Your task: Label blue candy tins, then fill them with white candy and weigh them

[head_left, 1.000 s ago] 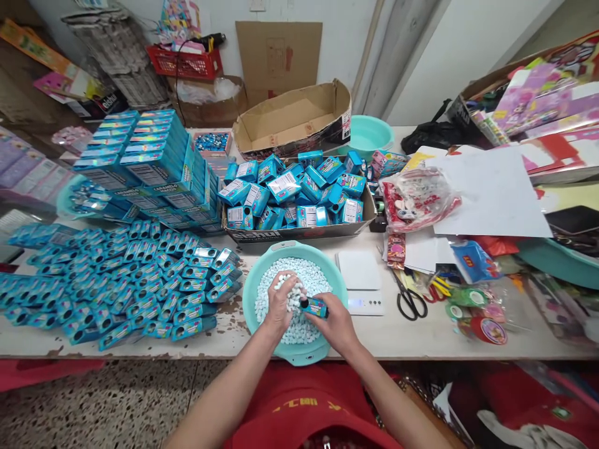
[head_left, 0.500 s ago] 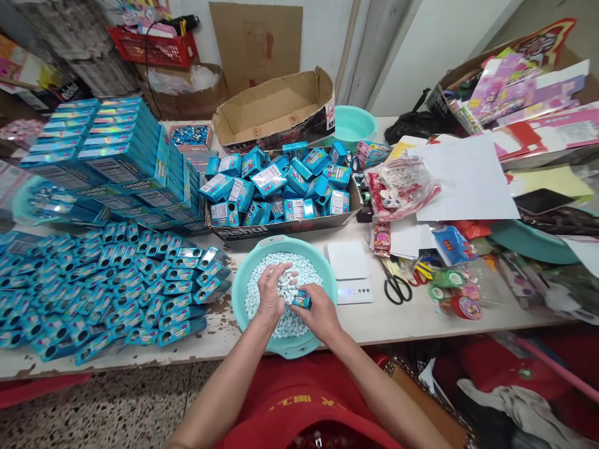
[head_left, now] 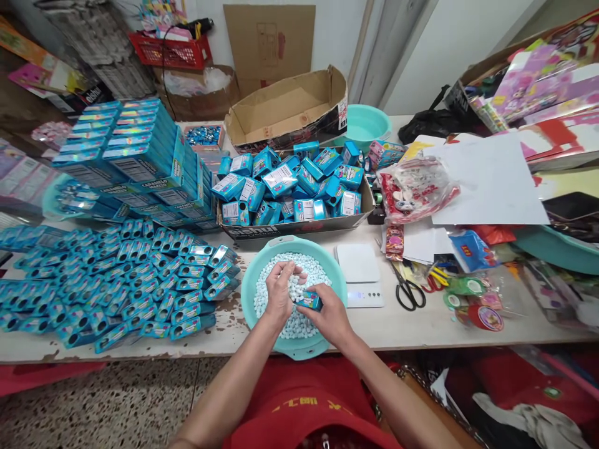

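A teal basin [head_left: 260, 269] full of small white candies [head_left: 316, 275] sits at the table's near edge. My left hand [head_left: 279, 290] is cupped over the basin with a clutch of white candies in its fingers. My right hand [head_left: 328, 312] grips a small blue box [head_left: 311, 300] held level just right of the left hand, its open end turned toward the candies. Both hands hover above the basin's middle.
Rows of open small blue boxes [head_left: 116, 280] cover the table's left. Stacked blue cartons [head_left: 135, 156] stand behind them. A cardboard tray of blue boxes [head_left: 290, 187] sits behind the basin. A white scale [head_left: 360, 274], scissors [head_left: 408, 290] and tape rolls [head_left: 472, 305] lie right.
My hands stay over the basin; the left hand keeps working candies against the box in my right hand. The view has swung slightly back to the right.
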A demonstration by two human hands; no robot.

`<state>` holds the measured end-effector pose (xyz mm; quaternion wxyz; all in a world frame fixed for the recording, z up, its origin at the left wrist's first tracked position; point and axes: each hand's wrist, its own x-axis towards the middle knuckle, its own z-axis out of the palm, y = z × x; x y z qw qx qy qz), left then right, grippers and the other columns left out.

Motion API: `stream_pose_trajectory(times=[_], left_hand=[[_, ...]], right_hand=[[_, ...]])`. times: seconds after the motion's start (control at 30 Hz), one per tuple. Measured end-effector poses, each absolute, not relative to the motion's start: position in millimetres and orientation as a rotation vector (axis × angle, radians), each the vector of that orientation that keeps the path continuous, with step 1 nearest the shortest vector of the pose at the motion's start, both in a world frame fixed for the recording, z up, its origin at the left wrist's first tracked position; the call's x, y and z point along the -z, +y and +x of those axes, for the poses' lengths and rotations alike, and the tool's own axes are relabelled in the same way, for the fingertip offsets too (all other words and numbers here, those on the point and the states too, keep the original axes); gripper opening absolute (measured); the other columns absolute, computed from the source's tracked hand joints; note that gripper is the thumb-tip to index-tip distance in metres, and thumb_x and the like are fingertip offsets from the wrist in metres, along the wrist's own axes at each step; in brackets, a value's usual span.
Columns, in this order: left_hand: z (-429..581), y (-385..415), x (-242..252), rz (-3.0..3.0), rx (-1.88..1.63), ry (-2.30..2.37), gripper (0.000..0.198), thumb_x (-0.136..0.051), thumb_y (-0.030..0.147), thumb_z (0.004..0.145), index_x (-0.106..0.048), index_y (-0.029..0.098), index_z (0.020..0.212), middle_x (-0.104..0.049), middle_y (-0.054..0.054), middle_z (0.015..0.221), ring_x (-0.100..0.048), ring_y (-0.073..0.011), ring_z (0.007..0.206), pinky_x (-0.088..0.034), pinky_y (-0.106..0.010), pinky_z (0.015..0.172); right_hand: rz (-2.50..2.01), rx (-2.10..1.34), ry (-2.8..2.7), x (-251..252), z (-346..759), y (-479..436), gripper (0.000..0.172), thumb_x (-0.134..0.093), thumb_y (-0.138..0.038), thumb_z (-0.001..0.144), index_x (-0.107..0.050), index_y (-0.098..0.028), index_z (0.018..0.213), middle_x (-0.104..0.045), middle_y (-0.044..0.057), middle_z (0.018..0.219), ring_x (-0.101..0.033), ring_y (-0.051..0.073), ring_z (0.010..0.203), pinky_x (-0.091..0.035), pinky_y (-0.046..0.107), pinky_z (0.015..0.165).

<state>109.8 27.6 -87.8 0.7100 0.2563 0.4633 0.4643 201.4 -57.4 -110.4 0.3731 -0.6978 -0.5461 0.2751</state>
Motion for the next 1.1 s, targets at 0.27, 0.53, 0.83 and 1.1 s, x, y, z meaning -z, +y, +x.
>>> stream_pose_trajectory(times=[0.27, 0.53, 0.83, 1.1], left_hand=[[108.4, 29.9, 89.7, 0.622, -1.004, 1.039, 0.028, -0.069, 0.039, 0.068, -0.055, 0.015, 0.066, -0.060, 0.000, 0.063, -0.058, -0.0116, 0.057, -0.047, -0.025, 0.057], [106.9, 33.4, 90.8, 0.819, -1.066, 1.075, 0.030, -0.062, 0.041, 0.075, -0.056, 0.017, 0.059, -0.058, 0.000, 0.058, -0.057, -0.0122, 0.059, -0.046, -0.025, 0.064], [108.4, 30.5, 82.1, 0.741, -1.021, 1.030, 0.032, -0.061, 0.046, 0.074, -0.053, 0.017, 0.064, -0.055, 0.002, 0.059, -0.054, -0.0096, 0.049, -0.042, -0.021, 0.049], [113.1, 26.5, 74.8, 0.710, -1.019, 1.034, 0.031, -0.060, 0.045, 0.075, -0.054, 0.017, 0.063, -0.056, 0.001, 0.056, -0.057, -0.0120, 0.052, -0.047, -0.024, 0.054]], right_hand=[[-1.754, -0.749, -1.352, 112.1, 201.1, -52.0, 0.028, -0.071, -0.030, 0.071, -0.057, -0.022, 0.094, -0.063, 0.005, 0.094, -0.058, 0.025, 0.092, -0.045, 0.038, 0.079], [-1.705, -0.727, -1.313, 102.2, 198.5, -46.6, 0.029, -0.072, -0.033, 0.071, -0.058, -0.023, 0.093, -0.063, 0.005, 0.092, -0.058, 0.024, 0.089, -0.045, 0.037, 0.079], [-1.707, -0.764, -1.243, 106.5, 194.8, -46.5, 0.027, -0.070, -0.031, 0.071, -0.059, -0.022, 0.093, -0.063, 0.004, 0.090, -0.059, 0.023, 0.087, -0.046, 0.036, 0.077], [-1.668, -0.802, -1.169, 102.6, 194.1, -45.8, 0.027, -0.071, -0.029, 0.070, -0.060, -0.022, 0.093, -0.063, 0.004, 0.091, -0.059, 0.022, 0.087, -0.047, 0.036, 0.077]])
